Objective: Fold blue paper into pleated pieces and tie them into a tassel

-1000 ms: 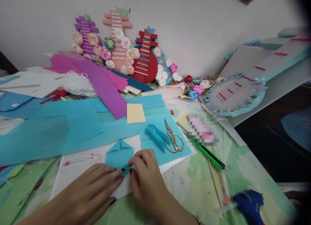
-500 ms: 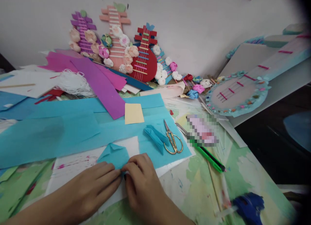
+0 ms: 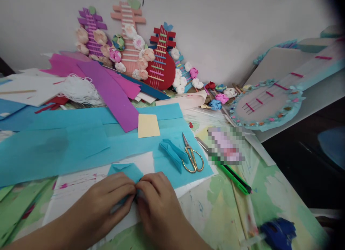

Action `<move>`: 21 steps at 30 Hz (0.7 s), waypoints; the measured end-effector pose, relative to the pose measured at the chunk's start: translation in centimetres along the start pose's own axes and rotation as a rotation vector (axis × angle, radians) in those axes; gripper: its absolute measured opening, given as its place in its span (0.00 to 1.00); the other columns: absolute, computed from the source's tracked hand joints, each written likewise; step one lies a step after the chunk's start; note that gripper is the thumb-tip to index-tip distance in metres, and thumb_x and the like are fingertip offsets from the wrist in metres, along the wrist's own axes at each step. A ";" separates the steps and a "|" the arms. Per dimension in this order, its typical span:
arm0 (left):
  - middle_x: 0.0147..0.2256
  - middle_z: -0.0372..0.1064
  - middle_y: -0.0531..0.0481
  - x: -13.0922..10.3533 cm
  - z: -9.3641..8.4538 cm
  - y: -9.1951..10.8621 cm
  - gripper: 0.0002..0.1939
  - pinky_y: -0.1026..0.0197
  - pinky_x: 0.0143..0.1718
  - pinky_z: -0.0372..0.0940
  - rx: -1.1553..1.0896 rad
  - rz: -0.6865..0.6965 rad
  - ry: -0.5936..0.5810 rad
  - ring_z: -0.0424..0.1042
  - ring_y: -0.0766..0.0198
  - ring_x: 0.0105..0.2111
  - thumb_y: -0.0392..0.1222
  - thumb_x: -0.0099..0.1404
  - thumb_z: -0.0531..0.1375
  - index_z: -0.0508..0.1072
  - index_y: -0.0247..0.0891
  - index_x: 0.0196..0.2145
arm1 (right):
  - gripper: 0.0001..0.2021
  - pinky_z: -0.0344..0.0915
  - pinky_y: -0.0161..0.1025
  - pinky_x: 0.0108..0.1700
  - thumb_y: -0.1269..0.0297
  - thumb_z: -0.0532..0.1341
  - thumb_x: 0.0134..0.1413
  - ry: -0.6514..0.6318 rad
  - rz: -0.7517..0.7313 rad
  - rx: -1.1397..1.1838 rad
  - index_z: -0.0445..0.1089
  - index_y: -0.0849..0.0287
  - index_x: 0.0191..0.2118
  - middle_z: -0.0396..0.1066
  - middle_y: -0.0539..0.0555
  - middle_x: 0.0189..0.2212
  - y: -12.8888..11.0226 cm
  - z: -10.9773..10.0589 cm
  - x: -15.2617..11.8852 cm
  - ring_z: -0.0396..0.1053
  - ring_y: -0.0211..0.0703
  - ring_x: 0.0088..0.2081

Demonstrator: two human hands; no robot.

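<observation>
Between my two hands is a small piece of blue crepe paper (image 3: 126, 169), folded, with its far edge showing above my fingers. My left hand (image 3: 104, 203) pinches the paper's near side, fingers bent and thumb underneath. Right against it, my right hand (image 3: 159, 201) pinches the same piece, its fingertips almost touching those of the left. The part inside the pinch is mostly hidden. A white sheet (image 3: 78, 187) lies beneath. To the right, a folded blue paper strip (image 3: 172, 154) rests beside gold-handled scissors (image 3: 192, 158).
A green utility knife (image 3: 233, 178) with its blade out lies right of the scissors, and a blue glue gun (image 3: 279, 232) is at lower right. Large blue paper (image 3: 81, 145), a yellow square (image 3: 148, 126) and a purple strip (image 3: 115, 99) spread behind. Paper instruments, one red (image 3: 164, 72), lean on the wall.
My left hand has rolled from lying flatter to a raised pinch, its thumb side now showing. The blue paper's raised peak has dropped lower, and both hands stay together.
</observation>
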State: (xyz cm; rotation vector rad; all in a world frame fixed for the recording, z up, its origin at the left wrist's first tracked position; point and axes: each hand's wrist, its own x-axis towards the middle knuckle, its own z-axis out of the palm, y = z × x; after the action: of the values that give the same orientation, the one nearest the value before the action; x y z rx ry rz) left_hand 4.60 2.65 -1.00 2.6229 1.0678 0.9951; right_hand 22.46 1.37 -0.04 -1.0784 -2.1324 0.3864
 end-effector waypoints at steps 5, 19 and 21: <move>0.31 0.69 0.53 0.0 0.4 0.5 0.07 0.67 0.33 0.64 -0.126 -0.114 -0.076 0.68 0.67 0.31 0.35 0.67 0.51 0.68 0.40 0.34 | 0.08 0.65 0.40 0.32 0.78 0.54 0.52 0.081 -0.033 -0.049 0.69 0.63 0.34 0.69 0.59 0.31 0.3 0.1 0.1 0.64 0.44 0.34; 0.36 0.70 0.50 0.1 0.4 0.3 0.06 0.61 0.40 0.65 -0.069 -0.066 -0.036 0.68 0.62 0.38 0.36 0.66 0.53 0.68 0.39 0.40 | 0.10 0.63 0.37 0.30 0.78 0.53 0.56 0.178 -0.080 -0.124 0.68 0.62 0.28 0.68 0.58 0.28 0.9 0.3 0.4 0.62 0.42 0.31; 0.39 0.70 0.47 -0.3 0.2 0.0 0.10 0.56 0.46 0.63 0.058 0.017 -0.008 0.67 0.58 0.43 0.36 0.65 0.54 0.68 0.36 0.44 | 0.10 0.63 0.37 0.30 0.78 0.53 0.55 0.158 -0.053 -0.118 0.68 0.62 0.28 0.68 0.58 0.29 0.9 0.1 0.4 0.62 0.42 0.31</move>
State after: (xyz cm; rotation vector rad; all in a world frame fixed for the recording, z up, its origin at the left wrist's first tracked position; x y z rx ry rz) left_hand 4.58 2.44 -1.37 2.6838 1.0903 0.9706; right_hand 22.75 2.25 -0.39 -1.0783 -2.0590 0.1471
